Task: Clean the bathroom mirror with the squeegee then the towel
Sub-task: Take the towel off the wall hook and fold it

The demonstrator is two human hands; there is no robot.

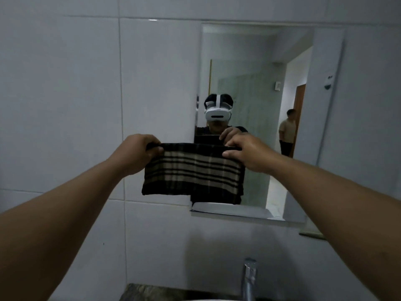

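A dark plaid towel [193, 172] with beige stripes hangs folded in front of me, stretched between both hands. My left hand [138, 154] pinches its top left corner. My right hand [245, 152] grips the top right corner. The towel overlaps the lower left part of the wall mirror [260, 83], a frameless rectangle on white tiles. The mirror reflects me wearing a white headset and a second person standing in a doorway. No squeegee is in view.
A chrome faucet [249, 279] rises at the bottom centre above a white basin rim and a dark stone counter [138, 293]. White wall tiles [65, 94] surround the mirror. A small shelf edge [312, 235] sticks out low on the right.
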